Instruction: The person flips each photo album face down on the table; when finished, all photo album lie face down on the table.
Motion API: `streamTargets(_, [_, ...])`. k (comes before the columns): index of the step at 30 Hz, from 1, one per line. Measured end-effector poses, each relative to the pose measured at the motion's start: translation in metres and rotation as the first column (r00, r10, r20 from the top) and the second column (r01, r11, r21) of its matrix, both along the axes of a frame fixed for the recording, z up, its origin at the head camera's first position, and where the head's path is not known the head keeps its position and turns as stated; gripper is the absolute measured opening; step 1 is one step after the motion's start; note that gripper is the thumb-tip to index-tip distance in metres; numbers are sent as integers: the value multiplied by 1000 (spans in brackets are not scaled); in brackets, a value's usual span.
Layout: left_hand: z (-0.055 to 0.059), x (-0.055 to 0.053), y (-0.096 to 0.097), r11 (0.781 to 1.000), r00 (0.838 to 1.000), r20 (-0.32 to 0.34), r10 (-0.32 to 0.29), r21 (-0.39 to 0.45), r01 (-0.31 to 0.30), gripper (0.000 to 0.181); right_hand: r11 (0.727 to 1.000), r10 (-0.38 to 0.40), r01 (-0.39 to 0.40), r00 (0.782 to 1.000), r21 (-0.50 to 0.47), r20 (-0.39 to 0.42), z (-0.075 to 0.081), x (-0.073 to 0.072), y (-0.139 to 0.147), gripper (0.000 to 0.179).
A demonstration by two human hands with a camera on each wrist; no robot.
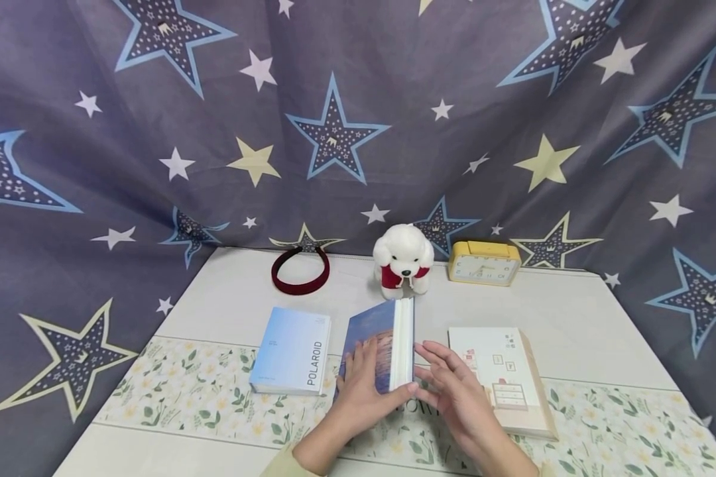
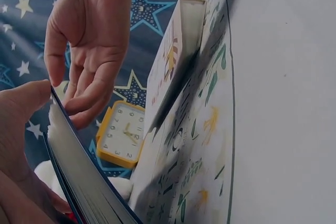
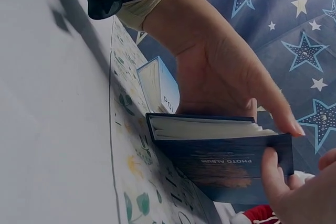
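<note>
A dark blue photo album with a sunset-like picture stands on its edge at the middle of the table, its white page edges facing up and toward me. My left hand grips it, fingers spread over the left cover and thumb across to the other cover. Beside the right cover is my right hand, its fingers loosely bent. In the right wrist view, right-hand fingertips touch the cover printed "PHOTO ALBUM". A light blue "POLAROID" album lies to the left, and a cream album with furniture drawings to the right.
Along the back of the table are a dark red headband, a white plush dog in red clothing and a yellow alarm clock. A floral strip crosses the white table. A star-patterned curtain hangs behind.
</note>
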State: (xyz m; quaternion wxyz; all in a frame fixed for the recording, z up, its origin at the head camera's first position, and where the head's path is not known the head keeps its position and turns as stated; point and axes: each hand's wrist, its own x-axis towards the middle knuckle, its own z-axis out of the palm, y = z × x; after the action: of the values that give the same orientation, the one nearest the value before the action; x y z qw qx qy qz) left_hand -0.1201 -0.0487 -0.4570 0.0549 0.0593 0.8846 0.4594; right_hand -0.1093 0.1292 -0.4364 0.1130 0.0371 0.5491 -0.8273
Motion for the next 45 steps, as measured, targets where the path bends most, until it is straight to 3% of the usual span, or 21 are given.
streamTargets(17, [7,-2,-7,998,999,9,33,59,-33,109,996,79,-81,996,-29,-48,1,-1,-8,50])
streamTargets(27, [13,0,-12,986,998,58,17,164,-26,108,990,139,-140,989,-5,-39,-10,-7,-12,49])
streamTargets(35, [16,0,-15,976,997,72,10,216,-26,106,983,163,-162,987,92,-6,-25,-12,-16,57])
streamTargets(45, [21,-2,-24,960,993,116,-16,280,-17,103,956,234,-237,971,175,37,-30,-15,-23,65])
